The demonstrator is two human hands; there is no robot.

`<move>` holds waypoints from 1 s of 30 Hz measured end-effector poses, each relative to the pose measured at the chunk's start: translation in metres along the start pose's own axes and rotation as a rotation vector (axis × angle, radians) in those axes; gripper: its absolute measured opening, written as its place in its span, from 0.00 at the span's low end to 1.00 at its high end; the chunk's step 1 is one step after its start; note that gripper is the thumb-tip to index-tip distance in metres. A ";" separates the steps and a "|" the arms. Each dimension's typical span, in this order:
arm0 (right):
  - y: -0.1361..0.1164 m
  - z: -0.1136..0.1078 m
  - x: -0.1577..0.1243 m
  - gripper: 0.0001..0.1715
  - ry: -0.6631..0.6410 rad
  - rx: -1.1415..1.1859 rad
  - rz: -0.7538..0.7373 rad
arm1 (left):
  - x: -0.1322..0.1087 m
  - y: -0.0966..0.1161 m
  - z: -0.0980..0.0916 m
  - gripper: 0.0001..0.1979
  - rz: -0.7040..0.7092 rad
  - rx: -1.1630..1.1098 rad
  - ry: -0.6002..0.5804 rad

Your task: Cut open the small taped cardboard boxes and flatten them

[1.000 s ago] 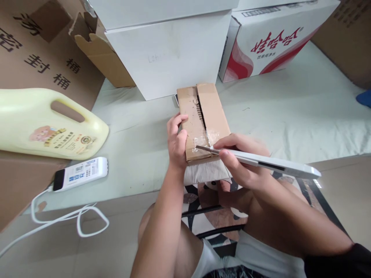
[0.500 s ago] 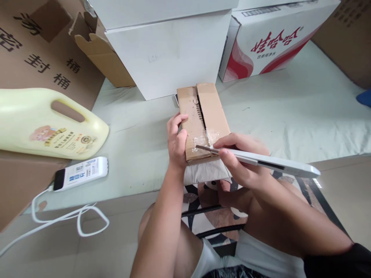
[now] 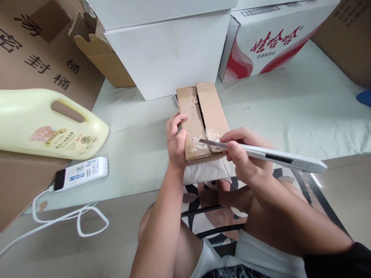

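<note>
A small brown cardboard box [image 3: 213,108] rests near the front edge of the cloth-covered surface. Its two top flaps meet at a partly parted seam, and clear tape [image 3: 199,144] crosses the near end. My left hand [image 3: 176,141] grips the box's left side, thumb and fingertip on the top. In my right hand [image 3: 246,150] is a white utility knife [image 3: 285,156] with its blade out. The blade points left over the taped end; whether it touches the tape I cannot tell.
White boxes [image 3: 174,54] stand behind, with a red-and-white carton [image 3: 269,46] at the back right. On the left are a yellow jug [image 3: 26,123], a white power strip [image 3: 84,173] with its cable, and large brown cartons [image 3: 43,50]. A blue object [image 3: 364,97] shows at the right edge.
My right hand and the knife have shifted slightly right, and the blade tip now lies a little farther up the taped end. My left hand and the box look nearly the same.
</note>
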State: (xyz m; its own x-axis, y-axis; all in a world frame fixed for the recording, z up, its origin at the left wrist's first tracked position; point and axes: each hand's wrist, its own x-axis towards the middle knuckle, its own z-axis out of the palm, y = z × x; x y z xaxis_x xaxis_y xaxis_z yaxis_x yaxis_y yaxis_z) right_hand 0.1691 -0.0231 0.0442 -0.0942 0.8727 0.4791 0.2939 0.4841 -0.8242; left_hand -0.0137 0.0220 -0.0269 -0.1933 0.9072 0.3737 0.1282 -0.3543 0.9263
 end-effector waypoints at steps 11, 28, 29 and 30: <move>0.016 0.004 0.007 0.14 0.250 0.193 -0.088 | 0.000 -0.005 0.000 0.19 0.053 0.008 -0.006; 0.029 -0.008 0.010 0.12 0.267 0.109 0.009 | 0.000 -0.010 0.001 0.20 0.072 0.017 -0.021; 0.028 -0.009 0.008 0.10 0.248 0.078 0.011 | 0.000 -0.010 0.002 0.20 0.072 0.017 -0.014; 0.026 -0.010 0.007 0.09 0.236 0.042 0.007 | 0.000 -0.010 0.002 0.20 0.072 0.015 -0.005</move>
State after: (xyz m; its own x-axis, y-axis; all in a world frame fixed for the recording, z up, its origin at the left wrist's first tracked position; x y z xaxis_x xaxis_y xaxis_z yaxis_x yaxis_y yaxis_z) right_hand 0.1859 -0.0047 0.0290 0.1346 0.8394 0.5265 0.2535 0.4845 -0.8373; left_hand -0.0131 0.0261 -0.0361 -0.1778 0.8807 0.4391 0.1565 -0.4152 0.8962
